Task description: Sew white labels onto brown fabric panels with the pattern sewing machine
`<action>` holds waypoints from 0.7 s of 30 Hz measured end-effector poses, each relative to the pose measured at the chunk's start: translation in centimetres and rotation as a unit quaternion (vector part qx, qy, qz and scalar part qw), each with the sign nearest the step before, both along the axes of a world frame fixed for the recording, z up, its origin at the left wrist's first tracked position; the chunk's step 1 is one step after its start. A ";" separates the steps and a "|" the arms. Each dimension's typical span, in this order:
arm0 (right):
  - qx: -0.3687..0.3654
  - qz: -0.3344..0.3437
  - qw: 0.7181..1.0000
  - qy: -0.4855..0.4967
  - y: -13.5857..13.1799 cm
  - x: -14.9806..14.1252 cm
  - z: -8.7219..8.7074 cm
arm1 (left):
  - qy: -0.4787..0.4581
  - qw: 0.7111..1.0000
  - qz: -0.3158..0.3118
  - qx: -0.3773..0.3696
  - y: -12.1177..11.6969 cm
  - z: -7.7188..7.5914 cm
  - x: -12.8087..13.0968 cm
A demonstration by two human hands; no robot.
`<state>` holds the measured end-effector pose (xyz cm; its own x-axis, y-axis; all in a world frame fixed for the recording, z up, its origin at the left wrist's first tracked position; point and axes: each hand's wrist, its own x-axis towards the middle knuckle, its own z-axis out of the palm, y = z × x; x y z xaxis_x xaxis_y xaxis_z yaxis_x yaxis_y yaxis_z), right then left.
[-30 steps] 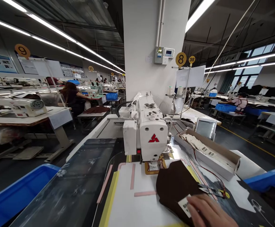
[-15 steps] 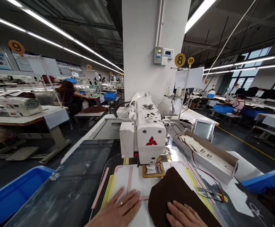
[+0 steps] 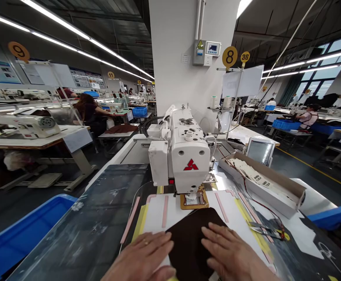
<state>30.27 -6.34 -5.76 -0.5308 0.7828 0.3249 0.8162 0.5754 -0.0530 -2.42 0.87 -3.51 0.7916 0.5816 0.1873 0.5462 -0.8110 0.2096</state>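
Observation:
A dark brown fabric piece [image 3: 191, 246] lies on a white sewing template [image 3: 155, 214], its pointed end just short of the brass clamp frame [image 3: 194, 201] under the head of a white Mitsubishi industrial sewing machine [image 3: 184, 152]. My left hand [image 3: 142, 255] rests flat with its fingertips on the fabric's left edge. My right hand [image 3: 229, 249] lies flat on the fabric's right side, fingers spread. The fabric's lower end is hidden behind my hands.
A cardboard box of printed labels [image 3: 261, 181] stands right of the machine, with small snips [image 3: 266, 230] on the table before it. Blue crates [image 3: 18, 234] sit at the lower left and right. Co-workers [image 3: 88, 113] sit at other stations.
My left hand has come into view on the template. The fabric has shifted toward the machine and turned, its point now facing the clamp. The white label on it no longer shows.

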 end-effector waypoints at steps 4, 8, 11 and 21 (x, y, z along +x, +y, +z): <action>-0.055 -0.061 0.995 -0.051 1.0 0.5 0.3 | 0.048 0.998 -0.018 -0.048 0.9 -0.5 3.9; -0.016 -0.137 0.987 -0.084 2.4 0.7 -0.4 | 0.070 0.995 0.050 -0.043 3.4 -1.0 5.3; -0.007 -0.155 0.984 -0.082 3.3 1.0 -0.4 | 0.060 0.995 0.078 -0.036 5.0 -1.0 5.4; -0.003 -0.197 0.978 -0.066 5.6 1.7 -0.6 | -0.017 0.991 0.123 -0.057 6.9 -0.7 5.9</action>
<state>31.93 -0.78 -6.31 -0.2254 0.9364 0.2690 0.9743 0.2158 0.0652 3.48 7.76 -4.23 0.6179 0.7748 0.1336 0.7149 -0.6243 0.3149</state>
